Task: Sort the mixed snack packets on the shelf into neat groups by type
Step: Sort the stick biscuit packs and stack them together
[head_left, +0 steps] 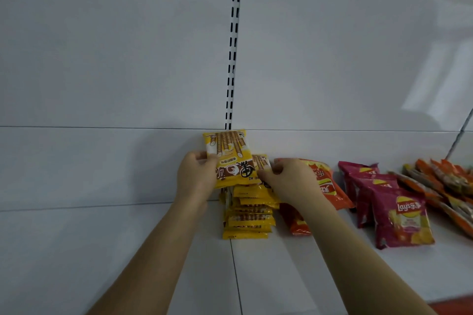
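A yellow packet [227,158] is pinched at its edges by the left hand [195,176] and right hand [286,179] above the yellow stack [249,212]. Red bags [325,184], purple bags [399,215] and orange packets [445,181] are already grouped along the shelf [307,271], so little sorting seems left.

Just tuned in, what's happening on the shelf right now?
A person is sorting snacks on a white shelf. Both hands, left and right, grip a yellow wafer-roll packet above a row of matching yellow packets. To the right lie orange-red chip bags, magenta Lay's bags and orange packets, already grouped.
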Demonstrator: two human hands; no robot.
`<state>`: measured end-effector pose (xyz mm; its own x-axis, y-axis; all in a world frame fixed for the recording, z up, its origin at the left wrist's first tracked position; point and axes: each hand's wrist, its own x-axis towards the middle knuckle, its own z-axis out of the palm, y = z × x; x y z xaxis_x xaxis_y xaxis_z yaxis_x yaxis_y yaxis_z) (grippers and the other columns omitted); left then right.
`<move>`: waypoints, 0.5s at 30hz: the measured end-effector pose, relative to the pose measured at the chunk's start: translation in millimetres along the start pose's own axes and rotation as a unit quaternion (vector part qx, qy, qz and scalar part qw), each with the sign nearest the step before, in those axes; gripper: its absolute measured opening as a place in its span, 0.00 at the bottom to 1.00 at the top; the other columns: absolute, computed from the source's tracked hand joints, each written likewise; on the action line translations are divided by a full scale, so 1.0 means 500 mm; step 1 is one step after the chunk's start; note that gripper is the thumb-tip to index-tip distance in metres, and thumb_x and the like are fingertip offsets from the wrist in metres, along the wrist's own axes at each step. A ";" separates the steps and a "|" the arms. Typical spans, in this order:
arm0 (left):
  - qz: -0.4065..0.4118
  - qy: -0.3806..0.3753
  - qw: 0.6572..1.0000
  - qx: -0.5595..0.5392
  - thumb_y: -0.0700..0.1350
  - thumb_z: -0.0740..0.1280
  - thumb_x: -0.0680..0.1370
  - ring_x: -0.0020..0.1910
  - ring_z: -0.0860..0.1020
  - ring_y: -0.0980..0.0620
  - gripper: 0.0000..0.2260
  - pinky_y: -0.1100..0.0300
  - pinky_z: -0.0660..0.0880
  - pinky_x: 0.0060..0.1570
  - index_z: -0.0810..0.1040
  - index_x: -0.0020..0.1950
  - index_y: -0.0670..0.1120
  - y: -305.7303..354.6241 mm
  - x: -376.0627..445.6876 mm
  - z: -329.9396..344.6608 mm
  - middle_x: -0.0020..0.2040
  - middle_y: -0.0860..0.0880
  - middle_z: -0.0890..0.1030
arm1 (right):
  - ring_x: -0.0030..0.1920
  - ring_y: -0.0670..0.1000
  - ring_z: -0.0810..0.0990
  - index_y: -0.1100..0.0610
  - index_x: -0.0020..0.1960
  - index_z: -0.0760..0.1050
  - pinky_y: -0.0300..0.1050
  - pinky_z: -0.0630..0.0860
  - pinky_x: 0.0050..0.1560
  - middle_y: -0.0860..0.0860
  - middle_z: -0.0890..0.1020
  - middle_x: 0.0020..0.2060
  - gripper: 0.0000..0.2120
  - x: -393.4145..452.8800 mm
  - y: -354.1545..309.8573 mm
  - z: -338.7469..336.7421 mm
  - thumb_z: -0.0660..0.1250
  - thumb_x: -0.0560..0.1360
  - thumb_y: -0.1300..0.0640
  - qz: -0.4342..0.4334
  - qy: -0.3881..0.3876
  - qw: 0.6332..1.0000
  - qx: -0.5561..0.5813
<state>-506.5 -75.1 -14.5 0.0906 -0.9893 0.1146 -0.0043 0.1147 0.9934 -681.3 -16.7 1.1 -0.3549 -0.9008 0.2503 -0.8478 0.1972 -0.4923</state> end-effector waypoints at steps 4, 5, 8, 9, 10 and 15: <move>-0.016 0.001 0.997 -0.072 0.43 0.68 0.82 0.46 0.86 0.49 0.09 0.53 0.82 0.43 0.80 0.62 0.47 0.003 -0.003 -0.035 0.51 0.47 0.86 | 0.37 0.52 0.82 0.57 0.43 0.81 0.48 0.78 0.36 0.53 0.83 0.35 0.15 -0.001 -0.012 -0.005 0.70 0.76 0.44 0.014 0.027 0.996 0.085; -0.019 -0.006 0.997 -0.079 0.42 0.67 0.82 0.45 0.85 0.49 0.07 0.52 0.82 0.44 0.81 0.59 0.47 0.005 -0.006 -0.044 0.49 0.47 0.86 | 0.37 0.51 0.81 0.56 0.43 0.80 0.48 0.78 0.37 0.52 0.83 0.35 0.14 -0.004 -0.015 -0.009 0.70 0.77 0.45 0.015 0.047 0.992 0.112; -0.012 -0.009 0.996 -0.086 0.45 0.67 0.83 0.46 0.85 0.48 0.06 0.51 0.82 0.44 0.80 0.59 0.49 0.002 -0.010 -0.069 0.50 0.47 0.86 | 0.36 0.48 0.80 0.54 0.44 0.77 0.45 0.75 0.32 0.48 0.82 0.35 0.11 -0.013 -0.026 -0.024 0.68 0.79 0.47 0.015 0.107 0.977 0.186; -0.009 -0.010 0.996 -0.086 0.46 0.66 0.83 0.48 0.86 0.47 0.07 0.49 0.83 0.45 0.79 0.60 0.49 0.002 -0.011 -0.075 0.51 0.47 0.86 | 0.35 0.47 0.79 0.55 0.45 0.77 0.43 0.72 0.30 0.48 0.81 0.36 0.11 -0.015 -0.029 -0.028 0.67 0.79 0.47 0.014 0.120 0.972 0.203; -0.006 -0.014 0.996 -0.089 0.47 0.66 0.84 0.49 0.86 0.46 0.07 0.47 0.84 0.45 0.78 0.61 0.50 0.002 -0.013 -0.080 0.52 0.47 0.86 | 0.35 0.45 0.78 0.55 0.45 0.76 0.41 0.69 0.29 0.48 0.81 0.36 0.11 -0.018 -0.032 -0.030 0.67 0.80 0.48 0.012 0.130 0.968 0.214; 0.033 -0.034 0.997 -0.063 0.49 0.65 0.84 0.44 0.87 0.46 0.05 0.48 0.85 0.38 0.80 0.58 0.53 0.014 -0.023 -0.099 0.49 0.46 0.87 | 0.34 0.45 0.76 0.57 0.48 0.74 0.40 0.66 0.29 0.49 0.79 0.37 0.12 -0.031 -0.040 -0.031 0.64 0.81 0.48 0.021 0.182 0.946 0.266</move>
<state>-458.4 -58.3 -9.2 0.0258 -0.9827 0.1832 0.1178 0.1850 0.9756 -665.3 -0.7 20.0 -0.5784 -0.6847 0.4435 -0.5451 -0.0800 -0.8346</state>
